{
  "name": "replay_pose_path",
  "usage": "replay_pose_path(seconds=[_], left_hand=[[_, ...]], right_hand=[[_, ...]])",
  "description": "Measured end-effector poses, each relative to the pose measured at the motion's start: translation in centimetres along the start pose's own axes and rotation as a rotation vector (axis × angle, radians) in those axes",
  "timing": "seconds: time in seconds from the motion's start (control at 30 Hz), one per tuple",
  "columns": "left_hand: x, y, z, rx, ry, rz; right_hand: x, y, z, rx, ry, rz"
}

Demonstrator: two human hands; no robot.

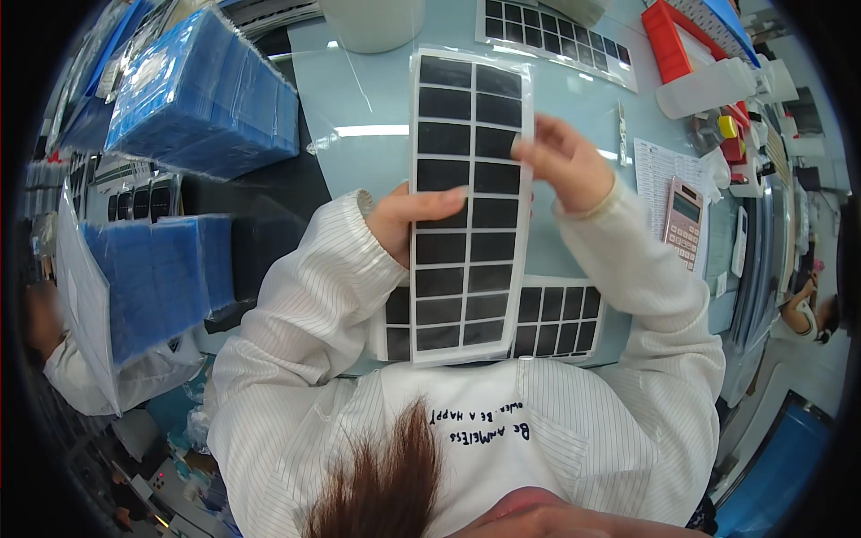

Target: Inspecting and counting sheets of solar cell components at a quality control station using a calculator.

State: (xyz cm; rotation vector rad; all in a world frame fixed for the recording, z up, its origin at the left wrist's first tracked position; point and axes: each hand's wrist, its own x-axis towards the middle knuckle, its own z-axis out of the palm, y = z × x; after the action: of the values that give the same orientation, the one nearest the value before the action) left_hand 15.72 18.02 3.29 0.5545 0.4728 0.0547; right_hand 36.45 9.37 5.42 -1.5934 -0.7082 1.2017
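A long white sheet with two columns of black rectangular stickers (468, 211) is held upright in front of me, apparently several sheets thick, with clear film showing along its top and right edges. My left hand (404, 218) grips it from the left side, thumb across the front and fingers hidden behind. At the upper right edge, my right hand (569, 166) is closed with its fingertips at the sheet's border. Behind and below it, more sheets of black stickers (558, 318) lie on the table close to my body, partly covered.
Blue plastic-wrapped stacks (206, 99) stand at the left, with another blue stack (161, 278) nearer. Another sticker sheet (556, 40) lies at the back. On the right are a pen (621, 133), printed paper (655, 166), a pink calculator (683, 212), a white bottle (704, 88) and a red tray (665, 40).
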Motion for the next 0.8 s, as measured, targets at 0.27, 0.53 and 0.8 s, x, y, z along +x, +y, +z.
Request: replay_pose_path(seconds=[0.27,0.53,0.8], left_hand=[[-0.3,0.7,0.2,-0.304,0.086,-0.006],[0.2,0.3,0.0,-0.273,0.120,-0.049],[0.3,0.0,-0.3,-0.026,0.208,-0.082]], right_hand=[[-3.0,1.9,1.6,0.019,-0.183,0.056],[-3.5,1.8,1.3,0.139,-0.133,0.002],[-3.1,2.4,-0.5,0.085,-0.096,0.071]])
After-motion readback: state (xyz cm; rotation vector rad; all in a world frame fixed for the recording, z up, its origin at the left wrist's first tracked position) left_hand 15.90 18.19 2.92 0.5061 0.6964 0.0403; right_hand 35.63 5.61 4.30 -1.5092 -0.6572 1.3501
